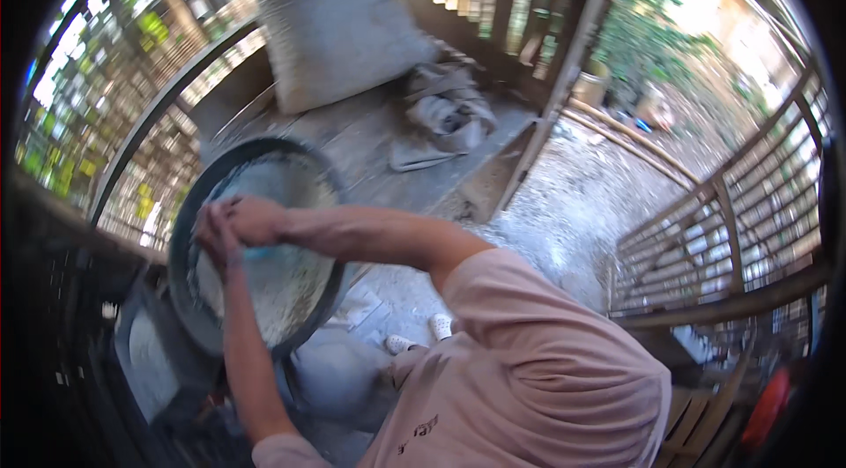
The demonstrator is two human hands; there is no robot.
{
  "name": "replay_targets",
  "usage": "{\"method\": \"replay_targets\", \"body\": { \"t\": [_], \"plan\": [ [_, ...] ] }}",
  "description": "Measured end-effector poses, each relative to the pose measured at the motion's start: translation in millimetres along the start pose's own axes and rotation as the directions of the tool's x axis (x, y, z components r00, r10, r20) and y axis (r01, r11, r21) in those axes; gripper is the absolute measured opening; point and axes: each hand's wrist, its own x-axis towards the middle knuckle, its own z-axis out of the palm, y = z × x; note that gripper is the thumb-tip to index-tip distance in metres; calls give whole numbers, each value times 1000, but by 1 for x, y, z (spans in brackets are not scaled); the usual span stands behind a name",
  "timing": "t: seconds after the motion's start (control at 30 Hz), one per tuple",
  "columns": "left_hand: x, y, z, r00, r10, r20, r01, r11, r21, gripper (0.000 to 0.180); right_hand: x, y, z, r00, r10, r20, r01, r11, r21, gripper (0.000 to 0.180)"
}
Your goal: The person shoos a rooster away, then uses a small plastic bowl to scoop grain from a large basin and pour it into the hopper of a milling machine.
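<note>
My left hand (214, 237) and my right hand (255, 219) are pressed together over the left part of a big round dark tub (330, 287). The fingers of both look closed and overlap; whatever they may grip is hidden between them. Pale powdery or wet matter (295, 302) coats the tub's inside. A blurred light-blue patch (258, 253) shows just below my right hand, and I cannot make out what it is.
Behind the tub, a large full white sack (344, 36) stands on a wooden platform (352, 146), beside a crumpled sack (445, 120). A pale sack (339, 375) sits below the tub. Slatted fences (731, 221) flank the space, and a doorway opens at right.
</note>
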Motion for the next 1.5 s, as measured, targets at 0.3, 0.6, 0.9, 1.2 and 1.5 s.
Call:
{"method": "replay_targets", "body": {
  "t": [0.3,0.6,0.9,1.2,1.5],
  "plan": [
    [2,21,-15,900,-400,-171,425,892,153,59,8,-25,-43,988,-74,-136,68,997,-47,7],
    [-2,-1,-30,916,-199,-348,272,947,173,17,8,-22,-47,999,28,-43,-25,998,61,7],
    [9,44,-30,936,-271,-224,320,920,224,23,12,-28,-42,993,76,-96,-85,992,-94,16],
    [-4,53,9,873,488,5,-484,864,138,20,-6,-6,-15,998,62,16,-57,743,667,52],
    [-4,36,-21,941,329,74,-337,928,160,20,9,-33,-40,992,-108,59,99,985,139,41]
  ]
}}
